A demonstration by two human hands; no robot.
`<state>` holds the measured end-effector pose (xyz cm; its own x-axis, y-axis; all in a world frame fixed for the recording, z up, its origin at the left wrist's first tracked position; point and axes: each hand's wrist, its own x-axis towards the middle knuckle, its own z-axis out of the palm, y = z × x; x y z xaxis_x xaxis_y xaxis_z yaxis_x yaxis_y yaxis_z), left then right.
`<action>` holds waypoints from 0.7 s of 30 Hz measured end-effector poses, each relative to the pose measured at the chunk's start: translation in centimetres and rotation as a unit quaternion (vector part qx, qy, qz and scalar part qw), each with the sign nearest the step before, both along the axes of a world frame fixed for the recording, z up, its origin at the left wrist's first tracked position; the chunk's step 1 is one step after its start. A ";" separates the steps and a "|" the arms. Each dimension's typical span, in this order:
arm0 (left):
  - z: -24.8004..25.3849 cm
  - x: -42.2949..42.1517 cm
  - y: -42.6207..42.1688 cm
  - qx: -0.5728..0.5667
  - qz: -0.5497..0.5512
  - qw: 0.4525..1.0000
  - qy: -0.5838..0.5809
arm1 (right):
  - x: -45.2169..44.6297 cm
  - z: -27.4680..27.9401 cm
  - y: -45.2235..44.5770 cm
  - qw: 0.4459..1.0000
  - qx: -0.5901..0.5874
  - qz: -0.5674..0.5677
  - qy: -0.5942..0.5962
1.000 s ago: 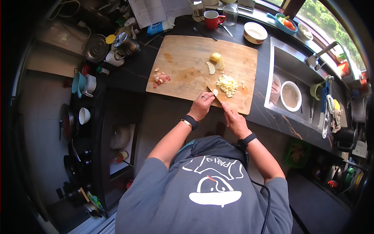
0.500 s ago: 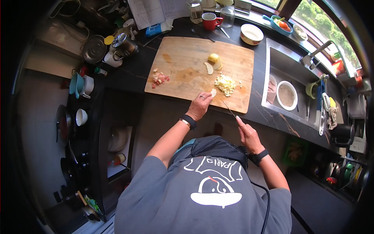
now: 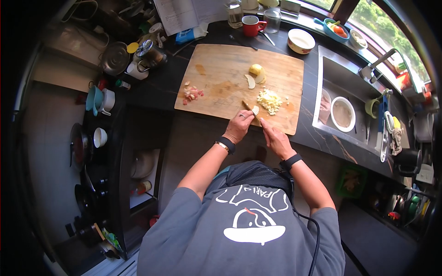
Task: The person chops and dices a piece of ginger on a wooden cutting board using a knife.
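Note:
My left hand [image 3: 239, 125] is closed on a pale potato slice [image 3: 256, 110] near the front edge of the wooden cutting board [image 3: 221, 64]. In my right hand [image 3: 277, 141] is a knife [image 3: 247, 105], its blade angled left across the board beside the slice. The fingers of both hands are close together. Just right of the blade lies a heap of small pale diced pieces [image 3: 269, 101]. Behind it sit a yellow-skinned potato piece [image 3: 255, 69] and a cut slice [image 3: 250, 81]. Pink chopped pieces, perhaps meat [image 3: 191, 94], lie at the board's left.
A sink [image 3: 329, 69] to the right contains a white bowl [image 3: 341, 113]. Behind the board stand a red mug [image 3: 251, 27], a glass jar [image 3: 272, 21] and a patterned bowl [image 3: 301, 41]. A moka pot [image 3: 152, 55] and lidded pan [image 3: 115, 58] are at the left.
My right hand has moved left and forward, bringing the knife from the board's front edge to beside the potato slice. My left hand still grips the slice. The view has shifted slightly.

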<state>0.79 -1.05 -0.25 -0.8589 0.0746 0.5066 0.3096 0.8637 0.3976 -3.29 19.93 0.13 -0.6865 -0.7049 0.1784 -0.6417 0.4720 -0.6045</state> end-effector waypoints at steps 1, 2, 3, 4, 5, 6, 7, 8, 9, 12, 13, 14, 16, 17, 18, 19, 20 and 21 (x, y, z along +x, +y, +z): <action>0.1 0.0 0.0 0.000 0.002 1.000 -0.002 | 0.0 -0.2 -0.3 1.000 0.000 0.002 -0.002; 0.1 0.0 0.0 0.001 0.004 1.000 -0.002 | 0.1 -0.5 -0.5 1.000 0.009 -0.005 0.013; 0.1 0.1 0.1 0.003 0.006 1.000 -0.002 | 0.2 -0.8 -0.6 0.999 0.018 -0.012 0.027; 0.0 0.2 0.2 0.004 0.005 1.000 -0.004 | 0.3 -1.0 -0.5 0.999 0.019 -0.013 0.025; 0.0 0.1 0.1 0.000 0.006 1.000 -0.002 | 0.3 -1.2 -0.5 0.999 0.025 -0.015 0.025; 0.0 0.1 0.1 -0.004 0.007 1.000 0.001 | 0.3 -1.2 -0.4 0.999 0.031 -0.017 0.026; -0.1 0.2 0.0 -0.004 0.005 1.000 0.000 | 0.5 -1.3 -0.2 0.999 0.031 -0.018 0.025; -0.1 0.2 0.0 -0.005 0.008 1.000 0.002 | 0.7 -1.2 0.1 0.999 0.011 -0.021 0.030; -0.1 0.2 0.1 -0.006 0.010 1.000 0.004 | 0.9 -1.1 0.6 0.999 -0.008 -0.023 0.034; 0.0 0.2 0.1 0.005 0.009 1.000 -0.004 | 2.0 -0.2 2.7 0.999 0.024 -0.026 0.013; 0.0 0.3 0.1 0.006 0.007 1.000 -0.003 | 2.4 0.0 3.5 0.999 0.025 -0.028 0.014; 0.0 0.3 0.1 0.007 0.006 1.000 -0.001 | 2.8 0.1 4.3 0.999 0.027 -0.025 0.006; 0.1 0.2 0.0 0.007 0.003 1.000 0.005 | 3.4 0.4 6.0 0.999 0.030 -0.025 0.002; 0.2 0.3 0.0 0.009 0.001 1.000 0.001 | 3.7 0.6 6.9 1.000 0.017 -0.021 -0.005; 0.3 0.3 0.0 0.011 -0.001 1.000 -0.002 | 4.0 0.8 7.8 1.000 0.004 -0.016 -0.011; 0.2 0.2 -0.1 0.011 -0.002 1.000 0.001 | 4.2 1.7 8.7 0.999 0.011 -0.015 -0.028; 0.2 0.2 -0.2 0.008 -0.005 1.000 0.001 | 4.3 2.6 9.5 1.000 0.011 -0.015 -0.025; 0.1 0.2 -0.3 0.006 -0.007 1.000 0.000 | 4.4 3.4 10.2 0.998 0.003 -0.025 -0.056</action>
<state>1.02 -1.31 -0.10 -0.8577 0.0813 0.5076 0.3221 0.8545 0.4074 1.13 30.10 3.50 -0.7361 -0.6702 0.0947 -0.5462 0.5056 -0.6679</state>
